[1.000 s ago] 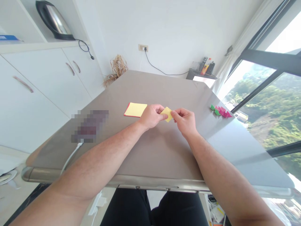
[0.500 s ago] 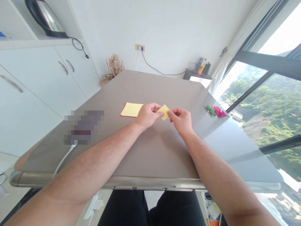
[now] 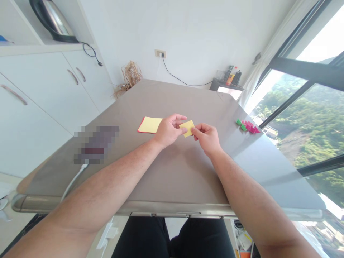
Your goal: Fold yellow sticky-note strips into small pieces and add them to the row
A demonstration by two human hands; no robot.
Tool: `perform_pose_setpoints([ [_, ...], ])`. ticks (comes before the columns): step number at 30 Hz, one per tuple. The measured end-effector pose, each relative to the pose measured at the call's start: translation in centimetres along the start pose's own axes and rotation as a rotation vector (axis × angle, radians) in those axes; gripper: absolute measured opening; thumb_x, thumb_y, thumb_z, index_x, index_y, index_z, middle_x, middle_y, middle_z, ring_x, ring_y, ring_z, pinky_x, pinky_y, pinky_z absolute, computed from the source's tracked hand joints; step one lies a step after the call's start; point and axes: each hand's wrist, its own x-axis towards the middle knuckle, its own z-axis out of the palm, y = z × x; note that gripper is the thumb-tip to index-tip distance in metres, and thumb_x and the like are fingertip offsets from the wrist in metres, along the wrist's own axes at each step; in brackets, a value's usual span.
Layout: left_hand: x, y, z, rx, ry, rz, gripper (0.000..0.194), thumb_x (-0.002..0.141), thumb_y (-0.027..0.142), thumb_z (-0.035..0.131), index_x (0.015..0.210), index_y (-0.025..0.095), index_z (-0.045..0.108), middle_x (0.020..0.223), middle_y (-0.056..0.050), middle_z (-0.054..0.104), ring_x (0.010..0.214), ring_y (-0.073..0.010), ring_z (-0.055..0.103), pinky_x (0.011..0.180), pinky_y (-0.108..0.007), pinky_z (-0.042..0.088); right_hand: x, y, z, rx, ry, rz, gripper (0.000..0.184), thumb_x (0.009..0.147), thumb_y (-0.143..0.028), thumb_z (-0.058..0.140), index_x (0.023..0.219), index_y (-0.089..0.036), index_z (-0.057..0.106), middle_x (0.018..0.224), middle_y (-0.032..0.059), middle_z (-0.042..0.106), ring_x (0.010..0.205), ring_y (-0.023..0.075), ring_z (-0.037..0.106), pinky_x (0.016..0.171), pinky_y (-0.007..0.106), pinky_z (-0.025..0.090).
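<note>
A small folded piece of yellow paper (image 3: 187, 128) is held up between both hands above the table. My left hand (image 3: 170, 129) pinches its left side between thumb and fingers, with the index finger lifted a little behind it. On the right side, the thumb and fingertips of my right hand (image 3: 206, 135) grip the paper's edge. Left of my left hand lies a stack of yellow paper sheets (image 3: 149, 124) with a red sheet showing along its edge; the wrist and hand cover its right end.
Small folded pink paper pieces (image 3: 252, 127) and green ones (image 3: 243, 126) sit at the table's right side. At the left, a blurred-out dark object (image 3: 95, 145) has a white cable (image 3: 72, 182). The grey table (image 3: 177, 172) ends at a rounded front edge.
The yellow paper has turned slightly, from a diamond-like tilt to a squarer angle. My left index finger has lifted and straightened a little.
</note>
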Motion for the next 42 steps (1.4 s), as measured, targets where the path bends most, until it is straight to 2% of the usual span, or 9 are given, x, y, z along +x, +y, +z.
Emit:
perform_pose_setpoints([
  [8,-0.1,0.5,-0.2,0.190,0.046,0.037,0.038,0.073,0.022,0.077,0.111,0.021,0.069,0.092,-0.004,0.078,0.081,-0.0180,0.073,0.075,-0.031,0.057,-0.1,0.1,0.1,-0.097,0.005,-0.030,0.024,0.074,-0.041,0.074,0.066,-0.019,0.067,0.058,-0.0029,0.057,0.055,0.0112,0.047,0.054,0.027,0.036],
  [11,-0.4,0.7,0.1,0.108,0.070,0.017,0.051,0.072,0.024,0.080,0.120,0.021,0.064,0.107,-0.007,0.077,0.087,-0.0197,0.075,0.078,-0.033,0.059,0.1,0.3,0.1,-0.005,0.073,-0.015,0.026,0.073,-0.041,0.075,0.063,-0.020,0.065,0.054,-0.0032,0.055,0.053,0.0115,0.046,0.053,0.028,0.037],
  [14,-0.5,0.7,0.4,-0.032,0.025,-0.093,0.045,0.073,0.025,0.079,0.115,0.017,0.064,0.102,-0.009,0.077,0.084,-0.0217,0.076,0.075,-0.036,0.062,0.2,0.6,0.2,0.114,0.092,0.021,0.027,0.072,-0.043,0.077,0.064,-0.020,0.067,0.052,-0.0028,0.054,0.054,0.0122,0.048,0.054,0.028,0.042],
  [18,-0.4,0.4,0.4,0.017,-0.028,-0.103,0.020,0.076,0.022,0.073,0.094,0.016,0.069,0.087,-0.004,0.076,0.074,-0.0194,0.074,0.073,-0.037,0.063,0.4,0.8,0.3,0.094,0.038,-0.049,0.031,0.070,-0.042,0.079,0.091,-0.020,0.075,0.071,0.0002,0.067,0.063,0.0138,0.056,0.059,0.030,0.049],
  [21,-0.3,0.2,0.0,0.173,-0.030,-0.038,0.032,0.077,0.020,0.069,0.109,0.018,0.073,0.083,-0.002,0.075,0.075,-0.0183,0.073,0.073,-0.035,0.061,0.5,0.9,0.2,0.082,0.051,-0.176,0.044,0.069,-0.038,0.079,0.110,-0.023,0.073,0.090,0.0024,0.073,0.074,0.0159,0.062,0.066,0.032,0.054],
  [25,-0.3,0.1,-0.3,0.305,-0.034,0.056,0.050,0.076,0.018,0.069,0.126,0.023,0.069,0.084,0.000,0.073,0.073,-0.0160,0.069,0.073,-0.032,0.057,0.6,1.0,0.0,-0.027,0.063,-0.187,0.022,0.072,-0.035,0.076,0.090,-0.022,0.076,0.079,0.0019,0.072,0.070,0.0160,0.063,0.069,0.035,0.055],
  [29,-0.4,0.1,-0.2,0.300,-0.042,0.098,0.043,0.076,0.020,0.070,0.119,0.023,0.069,0.084,0.000,0.073,0.074,-0.0155,0.068,0.072,-0.029,0.054,0.7,1.0,0.0,0.083,0.048,-0.214,0.032,0.070,-0.033,0.078,0.100,-0.022,0.072,0.084,0.0014,0.073,0.071,0.0160,0.065,0.066,0.033,0.056],
  [34,-0.5,0.4,0.0,0.257,-0.025,0.087,0.035,0.076,0.021,0.070,0.110,0.023,0.066,0.079,0.002,0.072,0.070,-0.0146,0.067,0.069,-0.028,0.053,0.7,0.9,-0.1,0.121,0.036,-0.212,0.027,0.070,-0.035,0.080,0.091,-0.021,0.072,0.085,0.0022,0.073,0.073,0.0163,0.064,0.063,0.033,0.055],
  [42,-0.6,0.4,0.0,0.145,-0.035,0.101,0.041,0.075,0.018,0.068,0.116,0.023,0.067,0.081,0.001,0.072,0.071,-0.0151,0.070,0.071,-0.029,0.057,0.4,0.4,-0.2,0.148,0.024,-0.197,0.027,0.072,-0.036,0.080,0.092,-0.022,0.070,0.086,0.0009,0.071,0.073,0.0149,0.063,0.063,0.032,0.056],
])
